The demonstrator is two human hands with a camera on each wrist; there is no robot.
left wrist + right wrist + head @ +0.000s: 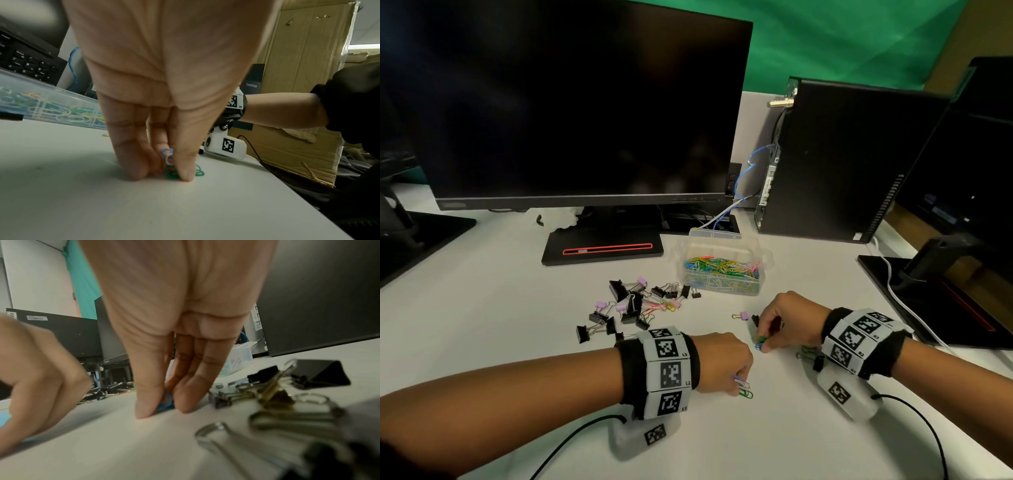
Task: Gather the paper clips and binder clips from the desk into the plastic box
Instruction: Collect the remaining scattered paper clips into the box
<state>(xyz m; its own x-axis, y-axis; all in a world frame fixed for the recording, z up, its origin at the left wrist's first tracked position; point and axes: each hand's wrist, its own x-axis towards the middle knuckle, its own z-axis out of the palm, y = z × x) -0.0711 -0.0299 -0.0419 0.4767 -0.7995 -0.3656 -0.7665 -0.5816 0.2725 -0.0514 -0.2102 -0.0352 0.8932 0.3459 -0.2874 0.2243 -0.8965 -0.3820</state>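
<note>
The clear plastic box stands mid-desk, partly filled with coloured paper clips. Left of it lies a heap of black and pink binder clips. My left hand pinches a few paper clips, blue, white and green, with thumb and fingertips down on the desk. My right hand pinches blue and green paper clips against the desk surface. A small pink binder clip and a black one lie just beyond the right hand. More binder clips lie under the right wrist.
A dark monitor on its stand fills the back left. A black computer case stands at the back right with cables beside it. A second monitor base sits at the right edge. Wrist camera cables trail over the near desk.
</note>
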